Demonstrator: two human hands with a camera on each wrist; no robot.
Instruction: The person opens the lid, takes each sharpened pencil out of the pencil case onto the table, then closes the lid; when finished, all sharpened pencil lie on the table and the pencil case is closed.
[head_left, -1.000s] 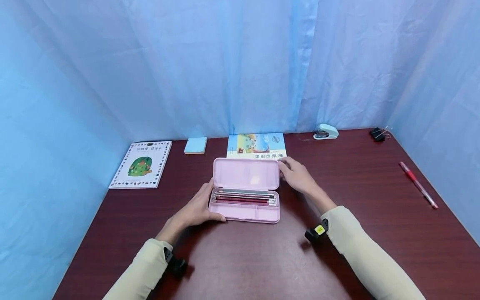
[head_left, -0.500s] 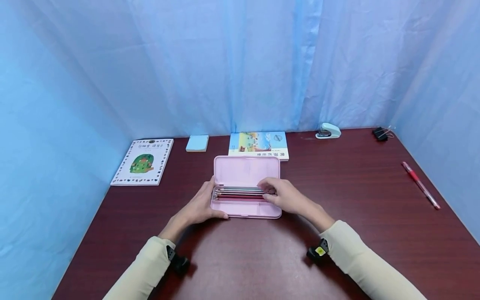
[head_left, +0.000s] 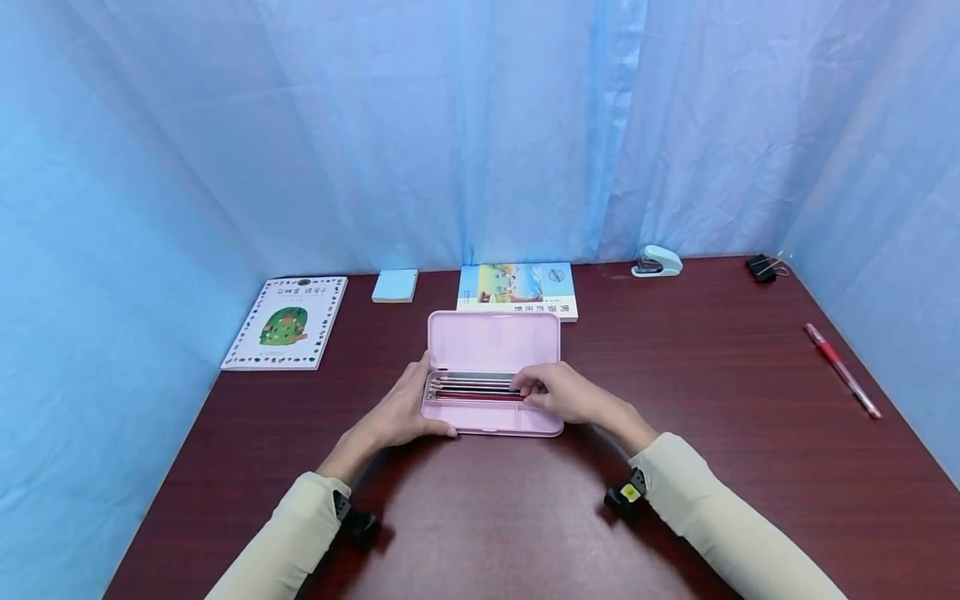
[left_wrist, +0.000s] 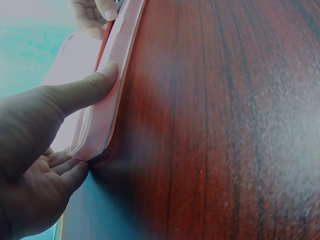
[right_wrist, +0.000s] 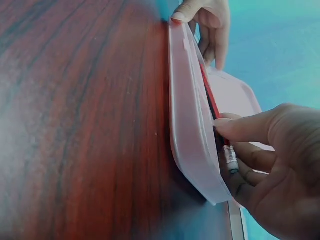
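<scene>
A pink pencil case (head_left: 465,421) lies with its lid (head_left: 491,342) raised, and several pencils (head_left: 472,388) fill its long compartment. My left hand (head_left: 397,410) grips the case's left end, its thumb along the front wall and its fingers around the corner. Over the right part of the pencils, my right hand (head_left: 564,393) has its thumb and fingers curled in. Seen from the right wrist, that hand pinches a red pencil (right_wrist: 211,96) near its metal-capped eraser end, which pokes out below the thumb. The fingers hide the pencils' right ends in the head view.
Behind the case lies a blue-and-white book (head_left: 517,287). A sticky-note pad (head_left: 395,285) and a white book (head_left: 288,325) are to the left. A stapler (head_left: 657,262), a black binder clip (head_left: 763,267) and a red pen (head_left: 842,370) lie to the right on the dark table (head_left: 517,517).
My right hand has come from the lid's right edge down into the case and now pinches a pencil there. The left hand keeps its grip on the case's left end.
</scene>
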